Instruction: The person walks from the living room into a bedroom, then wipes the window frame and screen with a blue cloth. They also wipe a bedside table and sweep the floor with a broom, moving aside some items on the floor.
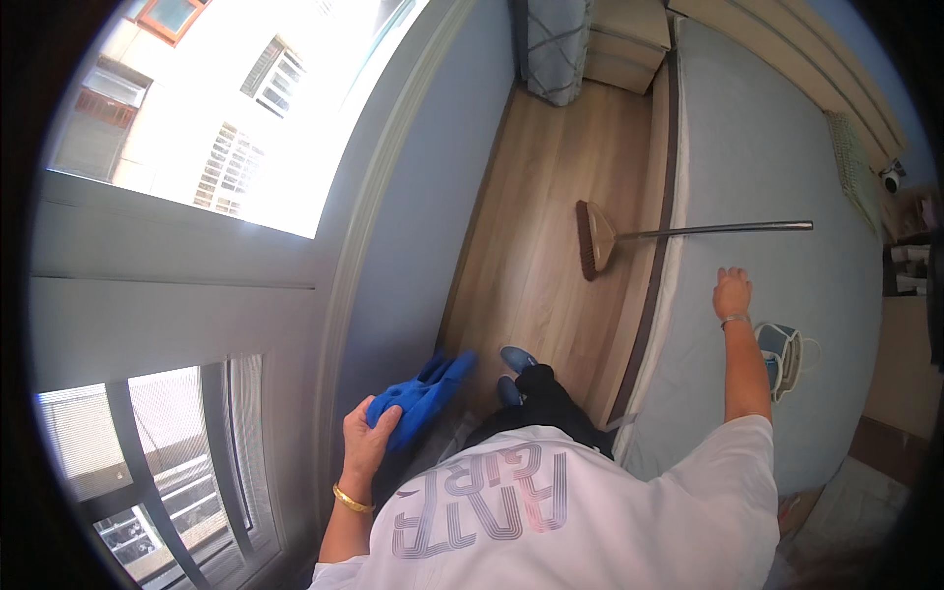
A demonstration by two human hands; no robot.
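My left hand [375,435] grips a bunched blue cloth [420,394], which hangs beside the wall under the window. My right hand [732,293] is over the bed, fingers bent downward; the palm side is hidden, and whether it touches the mattress is unclear. Just beyond it, apart from the fingers, a broom [602,240] has its brown bristles on the floor and its metal handle [737,228] reaching across the bed's edge. A folded fabric item [780,358] in blue and cream, with a loop, lies on the bed beside my right forearm.
The bed [782,169] with a grey-blue cover runs along the right. A strip of wooden floor [546,169] lies between it and the wall [428,177]. A patterned curtain [557,48] and a drawer cabinet [627,44] stand at the far end. Windows [162,457] are at left.
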